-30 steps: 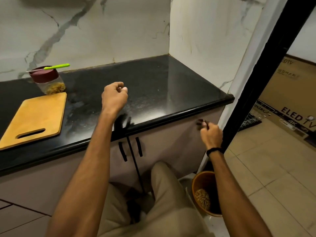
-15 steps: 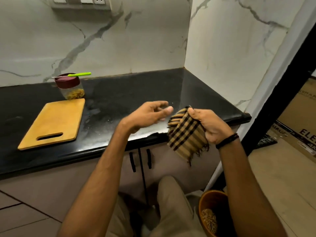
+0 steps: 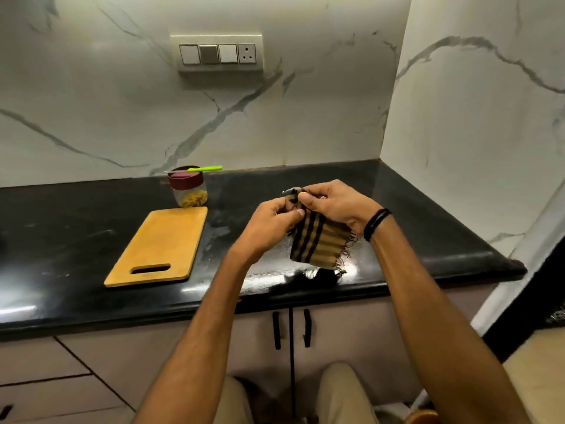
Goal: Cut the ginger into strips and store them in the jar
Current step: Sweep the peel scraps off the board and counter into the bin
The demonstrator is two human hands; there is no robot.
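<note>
One knife point(image 3: 195, 170) across jar lid point(image 3: 185, 180), handle point(image 3: 211, 168) rightward.

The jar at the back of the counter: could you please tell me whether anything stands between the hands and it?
Nothing visible stands between them. The jar sits left of both hands across bare counter. However, the left hand and right hand both hold the striped cloth, and a green-handled tool lies across the jar's lid.

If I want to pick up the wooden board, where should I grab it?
Probably by the near end of the cutting board, coming from the front edge of the counter: its handle slot is cut there, so fingers can hook through. It lies flat.
</note>
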